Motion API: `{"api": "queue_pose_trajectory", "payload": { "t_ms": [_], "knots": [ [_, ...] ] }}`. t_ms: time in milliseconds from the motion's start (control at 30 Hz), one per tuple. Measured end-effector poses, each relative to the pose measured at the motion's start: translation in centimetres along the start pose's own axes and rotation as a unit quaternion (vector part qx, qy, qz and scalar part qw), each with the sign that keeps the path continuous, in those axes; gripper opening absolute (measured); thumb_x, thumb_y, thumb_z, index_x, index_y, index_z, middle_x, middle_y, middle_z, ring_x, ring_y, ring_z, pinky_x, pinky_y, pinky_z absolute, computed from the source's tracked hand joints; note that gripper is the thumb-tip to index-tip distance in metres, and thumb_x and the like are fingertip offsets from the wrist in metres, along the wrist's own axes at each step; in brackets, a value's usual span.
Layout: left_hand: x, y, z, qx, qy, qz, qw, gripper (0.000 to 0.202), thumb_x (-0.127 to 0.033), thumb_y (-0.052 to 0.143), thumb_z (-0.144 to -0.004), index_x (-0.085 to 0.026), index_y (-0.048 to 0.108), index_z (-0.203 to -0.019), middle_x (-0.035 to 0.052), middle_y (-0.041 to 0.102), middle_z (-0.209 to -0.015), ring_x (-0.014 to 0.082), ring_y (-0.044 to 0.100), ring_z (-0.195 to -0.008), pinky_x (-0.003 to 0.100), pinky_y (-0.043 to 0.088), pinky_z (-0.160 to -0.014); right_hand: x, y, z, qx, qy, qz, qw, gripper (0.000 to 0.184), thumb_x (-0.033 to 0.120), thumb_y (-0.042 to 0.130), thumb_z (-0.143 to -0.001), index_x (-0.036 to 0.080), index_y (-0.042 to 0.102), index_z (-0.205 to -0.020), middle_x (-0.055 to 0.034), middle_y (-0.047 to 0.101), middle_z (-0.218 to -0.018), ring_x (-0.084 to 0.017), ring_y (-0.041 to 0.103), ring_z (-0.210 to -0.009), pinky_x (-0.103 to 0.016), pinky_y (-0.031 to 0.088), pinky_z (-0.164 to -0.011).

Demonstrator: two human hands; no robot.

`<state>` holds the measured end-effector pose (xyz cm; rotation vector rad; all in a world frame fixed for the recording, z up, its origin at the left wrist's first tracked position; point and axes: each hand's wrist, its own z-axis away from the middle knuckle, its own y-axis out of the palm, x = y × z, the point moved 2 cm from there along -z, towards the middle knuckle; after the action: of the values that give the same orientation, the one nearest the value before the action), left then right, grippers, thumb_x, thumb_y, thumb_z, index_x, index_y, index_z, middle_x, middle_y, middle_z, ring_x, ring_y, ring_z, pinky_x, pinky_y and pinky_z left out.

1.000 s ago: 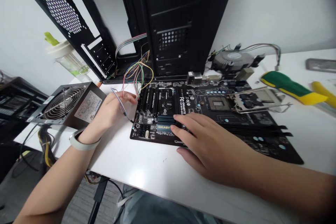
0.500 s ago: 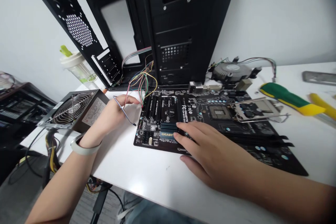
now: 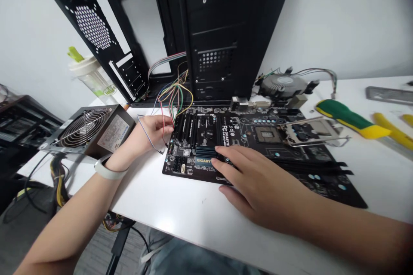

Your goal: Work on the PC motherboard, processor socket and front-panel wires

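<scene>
Left grip (image 3: 150, 131) is clenched, pinching a thin blue-and-white wire (image 3: 151, 145) right by the edge of the Gigabyte motherboard (image 3: 200, 137). Right grip (image 3: 254, 180) is relaxed, not grasping anything, with its fingertips (image 3: 222, 151) resting on the board beside the blue heatsink (image 3: 205, 151). The board lies flat on the white worktop (image 3: 180, 210), between the two grips. Just past the left grip sit a bunch of colored wires (image 3: 176, 96) and a power supply (image 3: 93, 131). Past the right grip there's a green-and-yellow screwdriver handle (image 3: 350, 120) and a cooler fan (image 3: 284, 84), and straight ahead of both stands a black PC case (image 3: 222, 30)
</scene>
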<state>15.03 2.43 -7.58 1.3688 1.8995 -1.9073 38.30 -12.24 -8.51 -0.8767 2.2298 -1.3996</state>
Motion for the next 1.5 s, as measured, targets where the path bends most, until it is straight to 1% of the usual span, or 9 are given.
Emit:
{"api": "queue_pose_trajectory", "payload": {
  "t_ms": [133,300,367,467,767,1000,1200,1367,1500],
  "knots": [
    [-0.6,0.6,0.0,0.002,0.003,-0.005,1.0,0.024,-0.037,0.052,-0.081,-0.016,0.055,-0.068,-0.0013,0.052,-0.055,0.0111,0.045,-0.051,0.023,0.036,-0.051,0.0,-0.1,0.0,0.005,0.001,-0.004,1.0,0.032,0.024,0.049,-0.087,0.006,0.067,-0.106,-0.02,0.064,-0.112,-0.033,0.061,-0.098,-0.051,0.057,-0.08],
    [-1.4,0.7,0.3,-0.014,0.037,-0.058,0.998,0.023,-0.037,0.053,-0.084,-0.015,0.059,-0.081,-0.0026,0.054,-0.056,0.0119,0.047,-0.053,0.022,0.036,-0.053,0.0,0.0,0.1,0.014,0.006,-0.011,1.0,0.032,0.024,0.049,-0.087,0.007,0.066,-0.108,-0.0197,0.063,-0.112,-0.033,0.061,-0.099,-0.051,0.056,-0.081],
    [-1.5,0.8,0.4,-0.02,0.045,-0.095,0.994,0.024,-0.036,0.049,-0.086,-0.016,0.058,-0.077,-0.0024,0.054,-0.054,0.0115,0.047,-0.05,0.022,0.035,-0.052,0.0,0.0,0.1,0.018,0.006,-0.01,1.0,0.032,0.024,0.048,-0.087,0.007,0.066,-0.108,-0.0196,0.062,-0.113,-0.033,0.06,-0.099,-0.051,0.056,-0.081],
    [-1.8,0.8,0.6,-0.016,0.036,-0.134,0.99,0.026,-0.034,0.047,-0.087,-0.017,0.052,-0.069,-0.0021,0.054,-0.052,0.0104,0.046,-0.047,0.022,0.033,-0.05,0.0,0.0,0.0,0.023,0.002,-0.006,1.0,0.032,0.024,0.048,-0.087,0.007,0.066,-0.107,-0.0195,0.062,-0.112,-0.033,0.06,-0.097,-0.051,0.055,-0.079],
    [-2.7,1.0,0.5,-0.003,0.01,-0.189,0.982,0.018,-0.028,0.045,-0.086,-0.019,0.049,-0.071,-0.0013,0.053,-0.054,0.0127,0.047,-0.05,0.024,0.033,-0.054,0.2,-0.2,-0.3,0.042,0.009,-0.001,0.999,0.029,0.024,0.048,-0.087,0.008,0.066,-0.104,-0.0196,0.062,-0.11,-0.032,0.059,-0.095,-0.048,0.054,-0.075],
    [-2.8,1.5,0.2,-0.03,-0.02,-0.265,0.964,0.02,-0.029,0.043,-0.088,-0.018,0.048,-0.072,0.0022,0.052,-0.059,0.0149,0.044,-0.052,0.027,0.028,-0.053,0.2,-0.1,-0.4,0.057,0.006,0.006,0.998,0.03,0.025,0.048,-0.087,0.008,0.065,-0.106,-0.0202,0.062,-0.111,-0.033,0.059,-0.095,-0.049,0.054,-0.074],
    [-3.0,1.3,0.1,-0.012,-0.026,-0.24,0.97,0.02,-0.028,0.042,-0.086,-0.018,0.05,-0.072,0.0023,0.053,-0.059,0.0155,0.046,-0.054,0.027,0.031,-0.056,0.1,0.1,-0.4,0.056,0.007,-0.002,0.998,0.03,0.025,0.047,-0.087,0.008,0.065,-0.106,-0.0196,0.061,-0.113,-0.032,0.059,-0.096,-0.049,0.053,-0.075],
    [-3.2,1.0,0.2,-0.018,0.002,-0.239,0.971,0.019,-0.028,0.042,-0.085,-0.019,0.049,-0.07,-0.001,0.045,-0.052,0.0133,0.04,-0.048,0.026,0.029,-0.053,0.2,0.0,-0.3,0.059,0.008,0.003,0.998,0.03,0.025,0.047,-0.088,0.009,0.065,-0.105,-0.0198,0.061,-0.112,-0.033,0.058,-0.095,-0.048,0.052,-0.074],
    [-3.0,1.0,0.4,-0.006,0.008,-0.228,0.974,0.019,-0.028,0.041,-0.086,-0.019,0.049,-0.071,-0.0003,0.047,-0.053,0.0133,0.041,-0.049,0.026,0.028,-0.053,0.2,-0.1,-0.5,0.064,0.01,0.005,0.998,0.03,0.026,0.047,-0.088,0.009,0.066,-0.105,-0.0197,0.061,-0.112,-0.031,0.059,-0.094,-0.047,0.052,-0.074]
  ]
}}
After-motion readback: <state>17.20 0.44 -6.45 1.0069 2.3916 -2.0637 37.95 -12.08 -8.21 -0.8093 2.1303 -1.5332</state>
